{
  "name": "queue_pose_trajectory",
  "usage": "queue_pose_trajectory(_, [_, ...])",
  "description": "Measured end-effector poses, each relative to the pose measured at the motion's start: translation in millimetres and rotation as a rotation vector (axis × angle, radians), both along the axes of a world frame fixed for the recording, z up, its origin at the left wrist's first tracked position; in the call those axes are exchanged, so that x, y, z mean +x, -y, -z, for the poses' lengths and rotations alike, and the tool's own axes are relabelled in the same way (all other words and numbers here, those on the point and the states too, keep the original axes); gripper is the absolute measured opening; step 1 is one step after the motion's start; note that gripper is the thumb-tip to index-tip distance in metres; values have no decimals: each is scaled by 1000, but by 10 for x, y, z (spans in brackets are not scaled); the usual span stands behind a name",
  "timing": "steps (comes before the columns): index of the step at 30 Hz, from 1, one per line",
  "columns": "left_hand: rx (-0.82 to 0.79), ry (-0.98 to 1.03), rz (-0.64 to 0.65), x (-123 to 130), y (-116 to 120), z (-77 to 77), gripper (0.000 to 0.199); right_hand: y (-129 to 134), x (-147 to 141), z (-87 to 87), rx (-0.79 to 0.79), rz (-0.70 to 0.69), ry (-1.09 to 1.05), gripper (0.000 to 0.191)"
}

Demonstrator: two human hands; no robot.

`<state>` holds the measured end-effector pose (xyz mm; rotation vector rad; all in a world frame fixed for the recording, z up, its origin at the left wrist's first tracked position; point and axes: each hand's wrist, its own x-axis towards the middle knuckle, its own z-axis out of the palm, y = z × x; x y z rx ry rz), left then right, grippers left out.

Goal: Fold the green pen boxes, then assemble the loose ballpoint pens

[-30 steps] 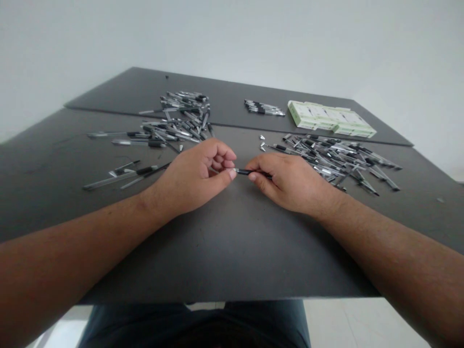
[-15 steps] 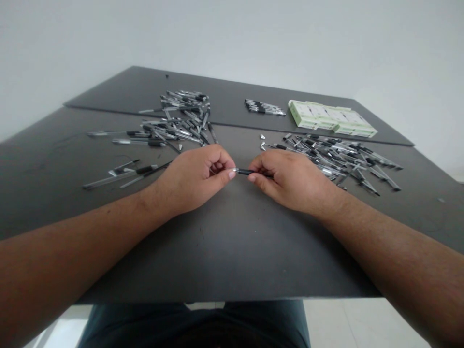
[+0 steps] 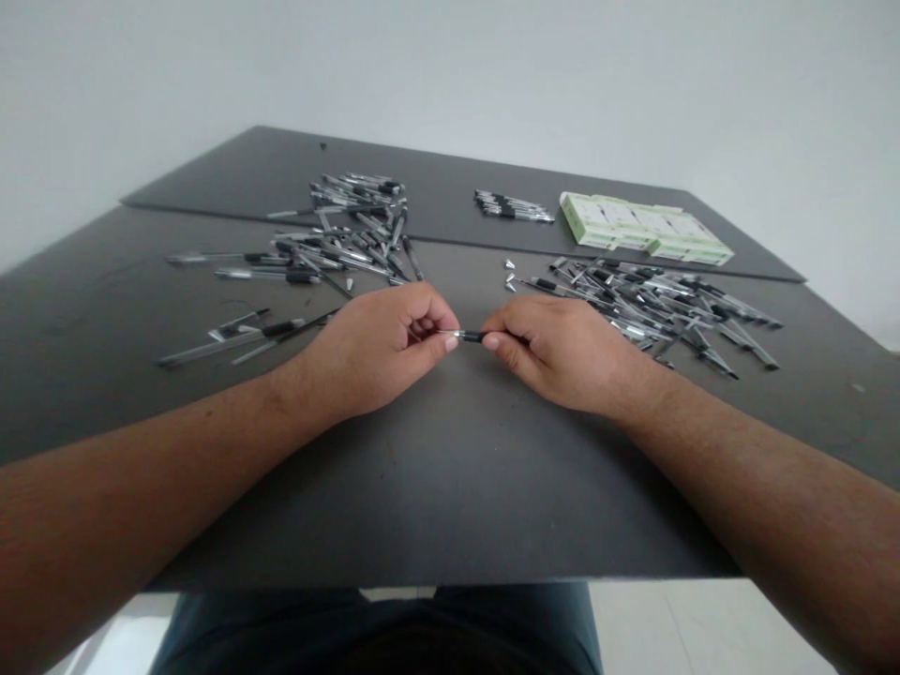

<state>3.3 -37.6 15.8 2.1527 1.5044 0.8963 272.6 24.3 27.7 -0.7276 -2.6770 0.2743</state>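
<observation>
A pen (image 3: 472, 337) with a black grip and a silvery tip lies level between my two hands, above the dark table. My left hand (image 3: 394, 345) pinches its tip end between thumb and forefinger. My right hand (image 3: 562, 349) closes round the barrel behind the black grip, and the rest of the barrel is hidden in the palm. Beyond the right hand spreads a pile of pen parts (image 3: 661, 305), with small silver cone tips (image 3: 510, 281) at its left edge. Several clear pen barrels (image 3: 211, 349) lie left of my left hand.
A heap of pens with black grips (image 3: 344, 246) covers the table's left back. A small row of pens (image 3: 513, 207) lies at the far middle, beside green and white boxes (image 3: 643, 228). A seam (image 3: 450, 243) runs across the grey table (image 3: 450, 487).
My right hand's fingers have shifted slightly along the pen, and the left thumb and forefinger stay at the tip. The piles look the same.
</observation>
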Motion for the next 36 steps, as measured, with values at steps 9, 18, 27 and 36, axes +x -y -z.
queue_pose_trajectory(9, [19, 6, 15, 2, 2, 13, 12, -5, -1, -5, -7, 2, 19, 31])
queue_pose_trajectory(18, [38, -13, 21, -8, 4, 13, 12, -4, -5, 1, -6, 16, 31, 27])
queue_pose_trajectory(27, [43, -46, 12, -5, 7, 14, 14, -1, 3, 12, 7, 24, -14, 22])
queue_pose_trajectory(36, [58, -128, 25, -53, -3, -2, 20, 2, -18, -4, 15, -8, 75, 28])
